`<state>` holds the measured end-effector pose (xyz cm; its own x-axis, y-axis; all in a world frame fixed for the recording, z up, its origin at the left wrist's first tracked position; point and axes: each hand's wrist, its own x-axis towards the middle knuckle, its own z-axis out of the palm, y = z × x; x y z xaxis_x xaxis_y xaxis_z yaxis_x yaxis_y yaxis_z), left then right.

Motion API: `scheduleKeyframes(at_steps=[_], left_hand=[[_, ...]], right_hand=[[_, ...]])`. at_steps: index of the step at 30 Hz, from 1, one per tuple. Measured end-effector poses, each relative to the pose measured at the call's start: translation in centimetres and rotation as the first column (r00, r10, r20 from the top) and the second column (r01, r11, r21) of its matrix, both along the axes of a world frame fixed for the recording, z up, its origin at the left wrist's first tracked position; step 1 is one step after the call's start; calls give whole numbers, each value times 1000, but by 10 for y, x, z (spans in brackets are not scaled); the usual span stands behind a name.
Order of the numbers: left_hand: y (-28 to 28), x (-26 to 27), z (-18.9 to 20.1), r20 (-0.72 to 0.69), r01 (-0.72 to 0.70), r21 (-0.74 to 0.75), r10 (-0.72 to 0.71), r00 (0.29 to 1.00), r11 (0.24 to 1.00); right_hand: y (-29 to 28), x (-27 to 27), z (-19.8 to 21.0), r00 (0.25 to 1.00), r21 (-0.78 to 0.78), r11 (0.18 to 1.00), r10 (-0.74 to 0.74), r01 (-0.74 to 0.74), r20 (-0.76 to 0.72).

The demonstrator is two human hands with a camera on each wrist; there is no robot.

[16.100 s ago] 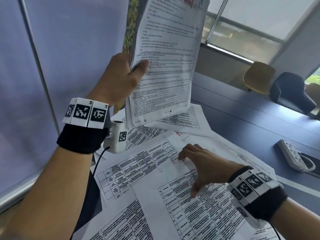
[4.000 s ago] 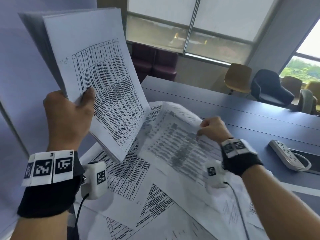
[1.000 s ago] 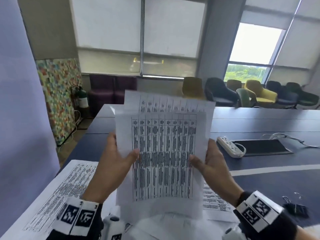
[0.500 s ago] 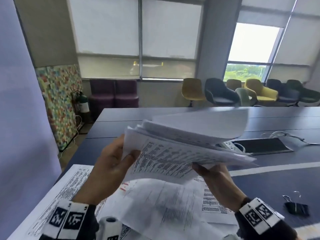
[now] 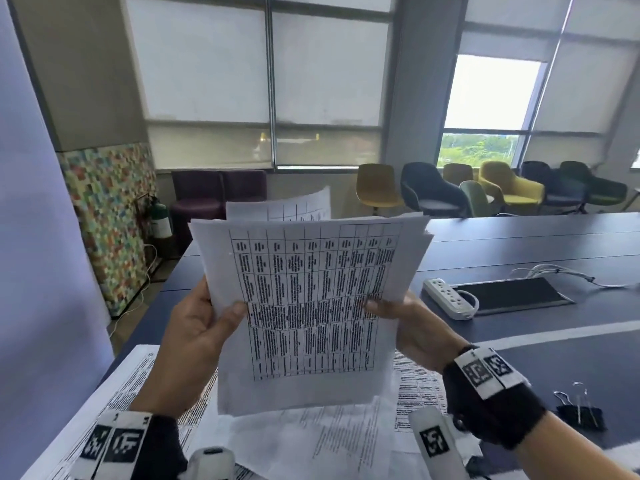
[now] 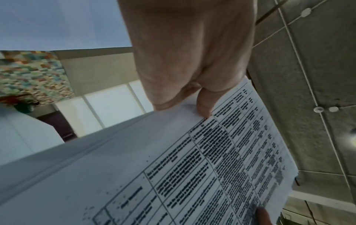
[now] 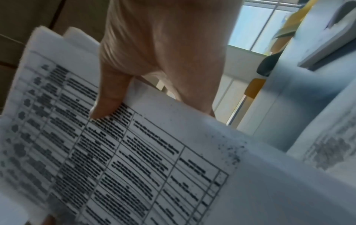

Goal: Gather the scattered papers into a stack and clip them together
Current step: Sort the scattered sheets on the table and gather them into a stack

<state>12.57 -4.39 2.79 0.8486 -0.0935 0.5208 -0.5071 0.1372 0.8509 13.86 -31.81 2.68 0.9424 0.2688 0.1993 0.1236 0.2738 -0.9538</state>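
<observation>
I hold a stack of printed papers (image 5: 308,306) upright above the table, its top sheet a black table grid facing me. My left hand (image 5: 201,327) grips the stack's left edge, thumb on the front. My right hand (image 5: 405,323) grips the right edge the same way. The sheets' top edges are uneven, and one sheet (image 5: 294,206) sticks up behind. In the left wrist view my thumb presses the paper stack (image 6: 192,167); in the right wrist view the thumb lies on the stack (image 7: 125,159). More loose papers (image 5: 329,441) lie on the table below. A black binder clip (image 5: 580,412) lies at right.
A white power strip (image 5: 448,303) and a dark recessed panel (image 5: 512,299) with cables lie on the blue table (image 5: 554,341) to the right. Chairs (image 5: 433,192) line the windows at the back. A lilac partition (image 5: 34,237) stands at left.
Half a second ago the stack lay tipped nearly flat with its sheets fanned; now both hands hold it upright again, facing me, as it stood a second ago.
</observation>
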Motion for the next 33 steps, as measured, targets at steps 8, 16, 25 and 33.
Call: scheduleKeyframes(at_steps=[8,16,25,33], left_hand=[[15,4,-15,-68,-20,-37,17,998,999],[24,10,-18,-111,-7,-33,3,994,999],[-2,22,-11,68,-439,171,434,898,882],[-11,23,-23,-8,-456,230,470,882,860]], right_hand=[[1,4,-12,983,-25,983,180,-181,-27],[5,5,-13,992,-242,969,-29,59,125],[31,4,-9,805,-271,792,-408,547,431],[43,-1,-34,799,-330,748,-430,576,421]])
